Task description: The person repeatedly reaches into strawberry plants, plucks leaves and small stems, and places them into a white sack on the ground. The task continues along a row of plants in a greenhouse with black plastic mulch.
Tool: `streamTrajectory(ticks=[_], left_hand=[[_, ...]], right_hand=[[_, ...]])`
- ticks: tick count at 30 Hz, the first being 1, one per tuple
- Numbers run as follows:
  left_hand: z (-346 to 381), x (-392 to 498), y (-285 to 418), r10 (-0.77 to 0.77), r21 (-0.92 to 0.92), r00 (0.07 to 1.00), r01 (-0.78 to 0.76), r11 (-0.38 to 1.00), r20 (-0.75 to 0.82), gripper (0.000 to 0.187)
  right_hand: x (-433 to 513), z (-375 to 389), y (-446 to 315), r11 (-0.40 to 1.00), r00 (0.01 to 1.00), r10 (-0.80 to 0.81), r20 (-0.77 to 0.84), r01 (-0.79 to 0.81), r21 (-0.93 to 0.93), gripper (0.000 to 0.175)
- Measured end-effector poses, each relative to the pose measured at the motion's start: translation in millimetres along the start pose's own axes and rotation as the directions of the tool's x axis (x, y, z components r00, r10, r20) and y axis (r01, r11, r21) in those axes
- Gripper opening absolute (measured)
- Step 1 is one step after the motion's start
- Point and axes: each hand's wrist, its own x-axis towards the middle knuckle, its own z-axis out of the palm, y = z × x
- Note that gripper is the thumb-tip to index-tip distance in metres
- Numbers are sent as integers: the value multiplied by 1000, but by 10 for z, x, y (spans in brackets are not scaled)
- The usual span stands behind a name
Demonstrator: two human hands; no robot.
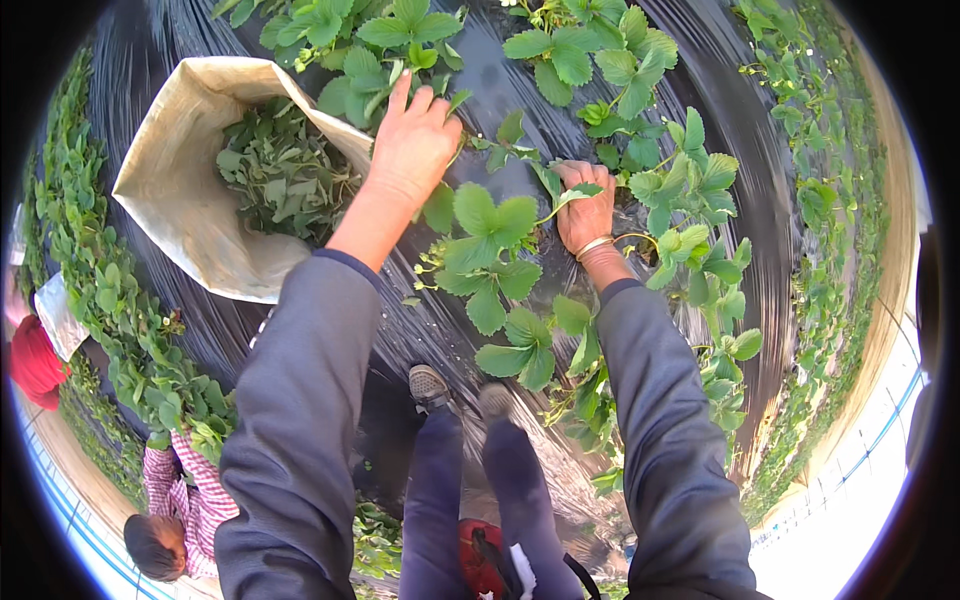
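Note:
My left hand [417,141] is over the leaves of a strawberry plant [411,28] at the top, beside the rim of the sack; its palm side is hidden and its grip is unclear. My right hand [586,206], with a bracelet at the wrist, reaches down to the black plastic film among strawberry plants [487,217], and a leaf lies across it. Its fingertips are hidden. A pale woven sack [176,187] gapes at the upper left, with a heap of picked green leaves [289,176] inside.
Black plastic film [480,67] covers the ground between rows of strawberry plants. A person in a checked shirt [199,510] bends over the left row; beyond is a red garment [36,364]. My shoes [430,386] stand between plants. A red object [480,555] is between my legs.

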Motion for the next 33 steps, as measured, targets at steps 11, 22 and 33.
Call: streamTrajectory(ticks=[11, 22, 33], left_hand=[[-3, -224, 56, -192, -258, 980, 173, 951, -51, 21], [82, -356, 66, -307, -351, 952, 287, 891, 1, 26], [32, -450, 146, -352, -419, 935, 300, 857, -49, 30]], right_hand=[[867, -12, -665, 974, 996, -74, 57, 60, 217, 35], [928, 177, -862, 852, 976, 208, 58, -210, 480, 23], [1540, 359, -873, 235, 787, 449, 424, -562, 793, 15]])
